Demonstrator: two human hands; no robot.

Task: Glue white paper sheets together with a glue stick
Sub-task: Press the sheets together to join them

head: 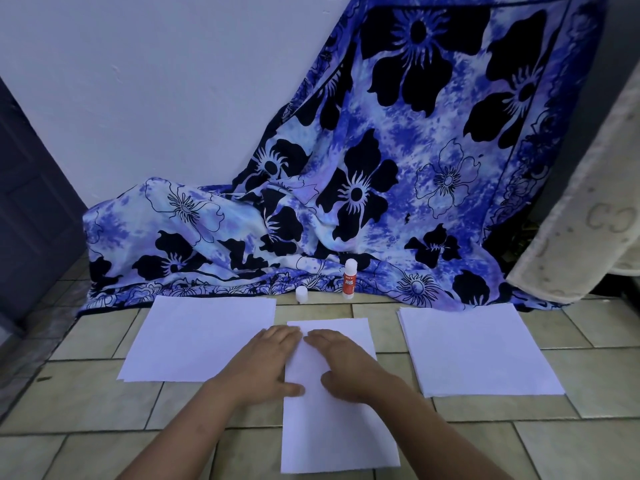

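Step in hand, as judged: pressing down the middle sheet (334, 439), which lies lengthwise on the tiled floor (104, 403) directly in front of the person; whether a second sheet lies glued beneath it cannot be told. Left hand (266, 362) and right hand (346, 362) both rest flat on its far half, fingers straight and pointing away, fingertips nearly meeting, thumbs spread toward the near side; neither grasps anything. Both forearms reach in from the near edge and converge on the sheet. The glue stick (349, 278) stands upright at the far side, against the hem of the blue flowered cloth (346, 168), apart from both hands, with a small white cap (301, 294) (apparently its own) just to its left. A single sheet (201, 337) lies to the left, a stack of sheets (478, 351) to the right. The next move likely calls for lifting the palms without dragging the paper, then reaching far for the stick.
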